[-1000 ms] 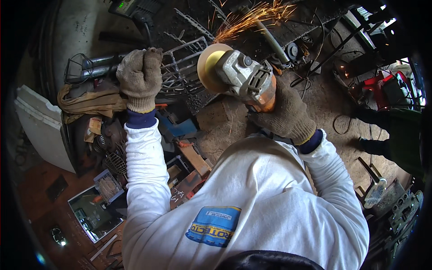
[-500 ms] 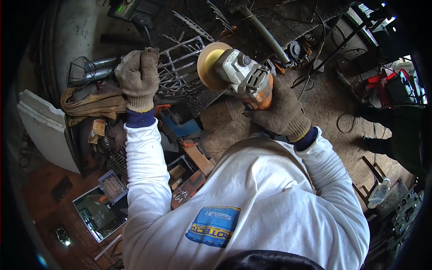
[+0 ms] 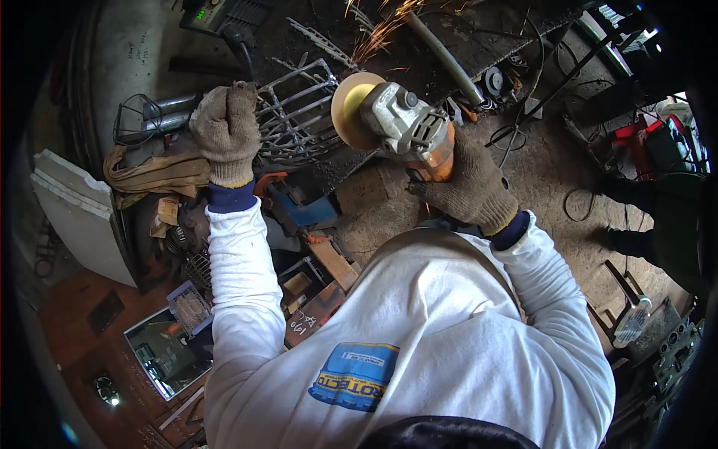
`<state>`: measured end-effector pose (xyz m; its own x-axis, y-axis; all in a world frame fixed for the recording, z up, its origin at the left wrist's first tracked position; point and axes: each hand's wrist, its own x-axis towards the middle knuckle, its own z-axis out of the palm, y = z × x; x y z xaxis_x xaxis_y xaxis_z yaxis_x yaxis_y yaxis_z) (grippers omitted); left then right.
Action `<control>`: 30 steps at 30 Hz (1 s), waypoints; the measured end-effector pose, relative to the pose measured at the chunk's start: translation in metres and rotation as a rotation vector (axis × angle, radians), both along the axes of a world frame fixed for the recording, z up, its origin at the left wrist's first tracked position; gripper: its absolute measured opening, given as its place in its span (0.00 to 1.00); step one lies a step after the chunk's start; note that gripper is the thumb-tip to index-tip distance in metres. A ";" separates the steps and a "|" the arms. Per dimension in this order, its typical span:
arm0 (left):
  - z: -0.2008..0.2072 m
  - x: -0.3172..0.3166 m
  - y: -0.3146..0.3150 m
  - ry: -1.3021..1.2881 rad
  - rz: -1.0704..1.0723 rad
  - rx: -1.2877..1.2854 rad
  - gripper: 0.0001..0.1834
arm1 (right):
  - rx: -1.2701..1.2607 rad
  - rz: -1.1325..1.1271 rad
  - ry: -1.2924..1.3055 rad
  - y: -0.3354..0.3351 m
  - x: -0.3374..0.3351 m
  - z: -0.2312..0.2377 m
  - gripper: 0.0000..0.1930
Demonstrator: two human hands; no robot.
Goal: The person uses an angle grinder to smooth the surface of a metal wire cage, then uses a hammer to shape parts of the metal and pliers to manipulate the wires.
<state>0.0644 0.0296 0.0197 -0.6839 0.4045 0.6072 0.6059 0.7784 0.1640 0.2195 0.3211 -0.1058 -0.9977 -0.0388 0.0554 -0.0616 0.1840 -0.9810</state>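
My left hand (image 3: pixel 226 129), in a knitted work glove, is closed at the left end of a grille of welded metal bars (image 3: pixel 293 108). Its fingers wrap round that end and hide the bar inside them. In my gloved right hand (image 3: pixel 475 183) is an angle grinder (image 3: pixel 407 123) with a grey metal head and an orange body. The pale yellowish disc (image 3: pixel 356 111) of the grinder is against the grille's right side. Orange sparks (image 3: pixel 383 34) fly away from the disc toward the far side of the dark workbench (image 3: pixel 493 45).
A metal pipe (image 3: pixel 446 60) lies across the bench beyond the grinder. Cables (image 3: pixel 512 131) hang at its right edge. Brown cloth (image 3: pixel 153 176) and a pale slab (image 3: pixel 78 209) are at left. Below stands a blue toolbox (image 3: pixel 303 209). Another person's dark-clothed legs (image 3: pixel 636 196) show at right.
Sparks have grown from a few faint specks to a bright spray. The grille and my left hand have shifted slightly; the grinder stays in my right hand, almost in place.
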 end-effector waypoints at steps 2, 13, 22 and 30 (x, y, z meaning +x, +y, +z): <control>-0.001 -0.002 -0.003 0.043 -0.020 -0.026 0.15 | 0.005 0.042 -0.027 0.001 -0.001 -0.001 0.41; 0.002 -0.001 -0.006 0.052 -0.003 -0.130 0.14 | 0.011 0.071 -0.073 0.006 -0.002 0.000 0.41; 0.001 0.005 0.005 -0.014 -0.053 0.071 0.14 | 0.042 0.053 0.003 0.004 0.001 -0.003 0.39; -0.002 0.002 -0.004 -0.035 -0.055 0.069 0.14 | 0.092 0.028 0.077 0.005 0.004 0.000 0.41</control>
